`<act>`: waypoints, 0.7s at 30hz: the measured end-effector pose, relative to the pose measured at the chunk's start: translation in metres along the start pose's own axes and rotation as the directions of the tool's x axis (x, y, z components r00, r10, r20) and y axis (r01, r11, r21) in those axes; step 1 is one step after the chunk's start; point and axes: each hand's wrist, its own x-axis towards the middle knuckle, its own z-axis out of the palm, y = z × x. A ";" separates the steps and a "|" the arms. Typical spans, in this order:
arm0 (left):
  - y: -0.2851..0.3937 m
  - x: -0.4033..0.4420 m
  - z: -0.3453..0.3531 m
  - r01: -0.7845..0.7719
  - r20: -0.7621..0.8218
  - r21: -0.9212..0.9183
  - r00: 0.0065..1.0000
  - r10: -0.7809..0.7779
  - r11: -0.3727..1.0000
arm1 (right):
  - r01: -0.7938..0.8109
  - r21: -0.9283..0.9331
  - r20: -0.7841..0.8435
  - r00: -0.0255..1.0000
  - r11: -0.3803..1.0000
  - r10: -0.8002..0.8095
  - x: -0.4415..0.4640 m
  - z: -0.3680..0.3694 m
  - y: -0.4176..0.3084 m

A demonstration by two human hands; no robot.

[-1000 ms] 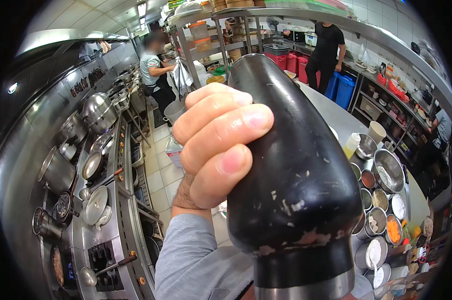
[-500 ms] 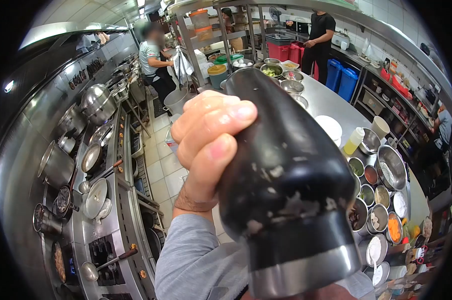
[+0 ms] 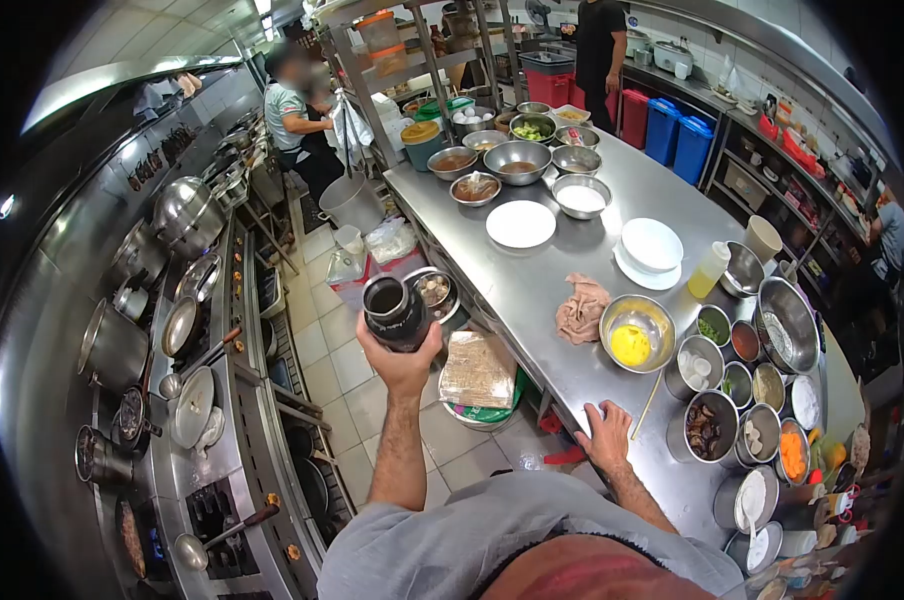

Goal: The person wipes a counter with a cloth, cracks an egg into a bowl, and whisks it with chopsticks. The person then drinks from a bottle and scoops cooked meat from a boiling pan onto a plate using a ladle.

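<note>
My left hand (image 3: 404, 362) is wrapped round a black bottle (image 3: 397, 318), held over the floor beside the counter with its dark round opening showing. My right hand (image 3: 606, 436) rests on the edge of the steel counter (image 3: 542, 345), fingers spread, holding nothing. A thin stick (image 3: 647, 405) lies just right of it. Further up the counter are a steel bowl with yellow egg (image 3: 632, 342) and a crumpled pinkish cloth (image 3: 582, 308). White plates (image 3: 521, 224) lie toward the middle.
Steel containers of ingredients (image 3: 707, 425) and an oil bottle (image 3: 710, 268) line the counter's right side. Stoves with pans (image 3: 182, 326) stand at left. A wrapped stack (image 3: 480, 370) sits below the counter. One person (image 3: 297, 125) stands at back left, another (image 3: 602, 60) behind the counter; a third is far right.
The black bottle has moved down and away from my face in my left hand. The counter and my right hand have come into view.
</note>
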 end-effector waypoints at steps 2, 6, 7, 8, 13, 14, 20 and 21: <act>-0.045 -0.030 -0.013 0.238 0.005 0.018 0.971 -0.239 0.971 | -0.008 -0.005 -0.001 1.000 1.000 0.008 0.001 0.000 0.000; -0.131 -0.105 -0.039 0.376 0.043 0.266 0.915 -0.400 0.888 | 0.005 -0.004 0.001 1.000 1.000 -0.005 0.004 0.001 0.000; -0.129 -0.117 -0.040 0.458 0.084 0.320 0.858 -0.507 0.829 | 0.005 -0.011 0.005 1.000 1.000 -0.005 0.004 0.001 0.000; -0.139 -0.136 -0.041 0.444 0.079 0.431 0.849 -0.523 0.786 | 0.006 -0.019 0.009 1.000 1.000 -0.006 0.005 0.001 -0.001; -0.162 -0.196 -0.024 0.522 0.269 0.461 0.688 -0.674 0.717 | 0.003 -0.036 -0.009 1.000 0.999 -0.004 0.008 0.003 -0.003; -0.167 -0.204 -0.019 0.534 0.332 0.451 0.643 -0.690 0.715 | 0.002 -0.037 -0.005 1.000 0.999 -0.002 0.008 0.003 -0.003; -0.203 -0.240 0.031 0.458 0.593 0.420 0.515 -0.619 0.783 | -0.016 -0.052 0.010 1.000 0.999 0.017 0.012 0.002 -0.006; -0.202 -0.238 0.040 0.461 0.597 0.417 0.512 -0.618 0.784 | -0.020 -0.057 0.011 1.000 0.998 0.021 0.013 0.002 -0.006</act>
